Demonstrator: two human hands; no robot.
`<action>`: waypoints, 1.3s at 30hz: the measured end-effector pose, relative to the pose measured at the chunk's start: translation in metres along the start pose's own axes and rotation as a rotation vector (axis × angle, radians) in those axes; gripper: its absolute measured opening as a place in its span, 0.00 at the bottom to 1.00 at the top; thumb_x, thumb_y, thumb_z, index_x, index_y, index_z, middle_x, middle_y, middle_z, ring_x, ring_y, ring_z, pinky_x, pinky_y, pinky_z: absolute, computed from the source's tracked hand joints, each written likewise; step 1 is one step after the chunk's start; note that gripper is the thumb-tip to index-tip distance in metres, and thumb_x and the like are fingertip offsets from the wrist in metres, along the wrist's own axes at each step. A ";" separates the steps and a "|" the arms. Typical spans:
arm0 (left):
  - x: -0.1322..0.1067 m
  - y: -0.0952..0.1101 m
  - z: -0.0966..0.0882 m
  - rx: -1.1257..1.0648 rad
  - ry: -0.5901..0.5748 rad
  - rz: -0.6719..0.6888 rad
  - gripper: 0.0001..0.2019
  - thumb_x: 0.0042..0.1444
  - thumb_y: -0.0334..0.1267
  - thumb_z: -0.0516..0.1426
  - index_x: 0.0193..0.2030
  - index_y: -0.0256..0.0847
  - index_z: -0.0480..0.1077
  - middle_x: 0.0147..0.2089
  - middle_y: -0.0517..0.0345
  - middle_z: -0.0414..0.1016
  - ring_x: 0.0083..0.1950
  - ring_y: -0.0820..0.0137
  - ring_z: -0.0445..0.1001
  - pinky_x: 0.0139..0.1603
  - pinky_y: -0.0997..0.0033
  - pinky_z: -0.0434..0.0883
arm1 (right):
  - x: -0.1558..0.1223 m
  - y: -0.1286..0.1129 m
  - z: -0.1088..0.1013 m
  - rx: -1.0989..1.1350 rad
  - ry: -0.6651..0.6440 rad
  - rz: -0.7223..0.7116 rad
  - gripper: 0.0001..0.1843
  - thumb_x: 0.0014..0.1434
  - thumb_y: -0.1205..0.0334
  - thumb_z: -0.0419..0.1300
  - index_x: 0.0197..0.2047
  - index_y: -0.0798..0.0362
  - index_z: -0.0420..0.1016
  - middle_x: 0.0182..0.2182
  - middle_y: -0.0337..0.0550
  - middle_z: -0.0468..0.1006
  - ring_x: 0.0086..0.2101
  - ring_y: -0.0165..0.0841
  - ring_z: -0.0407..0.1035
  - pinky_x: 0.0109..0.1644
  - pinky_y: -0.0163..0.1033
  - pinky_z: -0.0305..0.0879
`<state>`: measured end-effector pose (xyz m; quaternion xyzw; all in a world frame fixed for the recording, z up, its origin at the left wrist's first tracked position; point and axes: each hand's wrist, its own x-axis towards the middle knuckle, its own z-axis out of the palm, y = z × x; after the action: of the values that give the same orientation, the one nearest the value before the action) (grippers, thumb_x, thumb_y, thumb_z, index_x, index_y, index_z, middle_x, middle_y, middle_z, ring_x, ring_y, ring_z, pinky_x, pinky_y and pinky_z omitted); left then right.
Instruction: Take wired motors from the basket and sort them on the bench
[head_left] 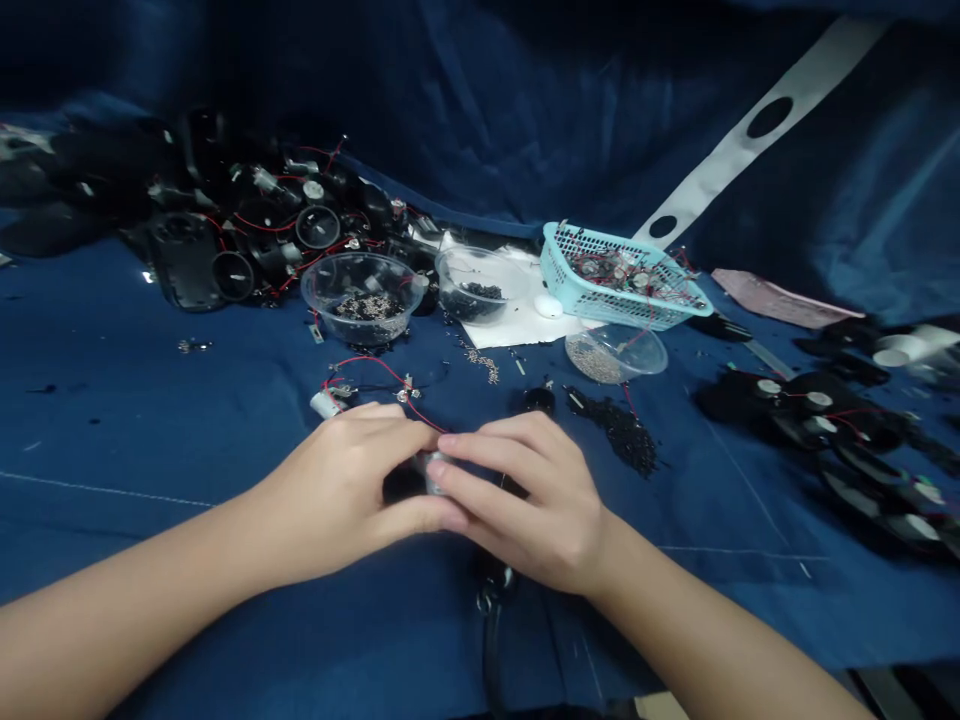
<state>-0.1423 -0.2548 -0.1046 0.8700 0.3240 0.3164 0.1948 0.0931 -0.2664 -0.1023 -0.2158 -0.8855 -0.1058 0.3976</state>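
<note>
My left hand [337, 490] and my right hand [532, 500] meet at the middle of the view, with their fingers curled around a small silver metal part [433, 472]. It sits against a black plastic piece [403, 486], and my fingers hide most of both. A black cable [491, 640] hangs down below my hands. Just beyond my left hand lies a white cylinder [324, 404] on thin red wires [375, 364]. A small black part [538, 400] sits beyond my right hand.
A dark blue cloth [150, 520] covers the work surface. Black plastic housings with red wires are heaped at the back left [225, 230] and right [810, 420]. Clear bowls [363, 298] hold small parts, and a light blue basket [622, 278] holds wired parts.
</note>
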 end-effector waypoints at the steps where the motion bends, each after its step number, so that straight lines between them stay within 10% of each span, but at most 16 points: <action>1: 0.000 0.001 0.002 0.005 0.002 0.001 0.20 0.69 0.59 0.60 0.43 0.42 0.75 0.35 0.59 0.78 0.35 0.67 0.74 0.38 0.67 0.69 | 0.000 0.001 0.000 0.023 -0.017 -0.016 0.15 0.65 0.59 0.70 0.53 0.57 0.83 0.49 0.48 0.87 0.45 0.35 0.79 0.44 0.42 0.80; 7: -0.002 -0.001 -0.022 0.206 0.087 0.102 0.31 0.63 0.63 0.64 0.64 0.46 0.70 0.56 0.50 0.81 0.57 0.53 0.77 0.59 0.51 0.72 | -0.003 0.006 0.001 0.087 0.081 0.046 0.16 0.62 0.63 0.73 0.51 0.62 0.82 0.47 0.52 0.87 0.45 0.33 0.82 0.48 0.38 0.83; 16: 0.003 -0.013 -0.044 0.347 0.206 0.087 0.09 0.66 0.45 0.64 0.48 0.46 0.75 0.37 0.60 0.80 0.36 0.67 0.79 0.39 0.66 0.75 | -0.006 0.013 -0.005 -0.041 0.234 0.229 0.17 0.61 0.62 0.73 0.53 0.56 0.80 0.46 0.49 0.87 0.46 0.32 0.83 0.50 0.38 0.84; 28: 0.001 0.001 -0.033 -0.286 0.198 -0.440 0.11 0.63 0.49 0.67 0.44 0.45 0.83 0.40 0.56 0.87 0.38 0.65 0.84 0.36 0.72 0.80 | -0.004 0.013 -0.009 0.008 0.245 0.213 0.17 0.63 0.55 0.72 0.50 0.56 0.81 0.44 0.51 0.87 0.43 0.34 0.83 0.45 0.39 0.83; 39: 0.000 -0.008 -0.032 -0.553 0.200 -0.521 0.09 0.61 0.51 0.69 0.42 0.51 0.85 0.38 0.57 0.87 0.38 0.67 0.85 0.40 0.74 0.84 | -0.003 0.013 -0.011 0.037 0.247 0.214 0.17 0.64 0.52 0.71 0.49 0.55 0.81 0.43 0.50 0.87 0.41 0.34 0.83 0.43 0.39 0.82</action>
<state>-0.1669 -0.2446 -0.0858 0.6384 0.4539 0.4148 0.4630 0.1079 -0.2597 -0.0973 -0.2871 -0.8037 -0.0720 0.5162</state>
